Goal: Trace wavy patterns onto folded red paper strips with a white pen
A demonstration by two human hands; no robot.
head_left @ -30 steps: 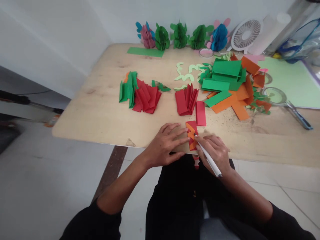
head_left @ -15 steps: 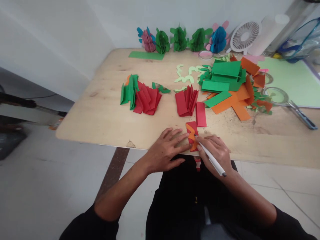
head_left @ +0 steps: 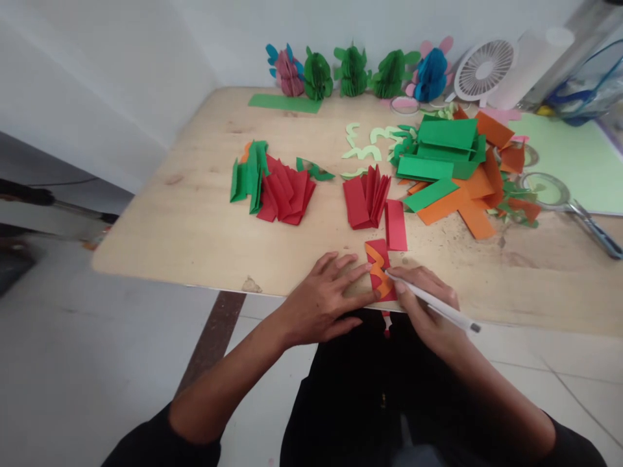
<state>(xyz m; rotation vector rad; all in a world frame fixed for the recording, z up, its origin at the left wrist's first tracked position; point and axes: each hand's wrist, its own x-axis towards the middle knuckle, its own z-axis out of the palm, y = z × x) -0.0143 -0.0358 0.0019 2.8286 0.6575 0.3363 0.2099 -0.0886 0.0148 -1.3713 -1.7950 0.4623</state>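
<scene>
At the table's front edge lies a folded red paper piece (head_left: 390, 292) with a wavy orange paper cutout (head_left: 376, 254) on top. My left hand (head_left: 327, 295) lies flat with its fingers spread, and its fingertips press on the cutout's left side. In my right hand (head_left: 428, 305) is a white pen (head_left: 440, 303), its tip at the right edge of the orange cutout. Just beyond, another folded red strip (head_left: 396, 225) lies beside a stack of folded red papers (head_left: 366, 198). The pen's marks are too small to make out.
Folded green and red papers (head_left: 287, 193) lie to the left. Green folded papers (head_left: 445, 137) and orange pieces (head_left: 474, 207) are heaped at the right, near tape rolls and a box cutter (head_left: 596, 228). Paper figures (head_left: 354, 71) and a small fan (head_left: 485, 68) stand along the wall.
The pen has swung to a lower, more rightward slant, and its tip has moved along the cutout's edge. My left hand stays on the paper. The view has shifted slightly.
</scene>
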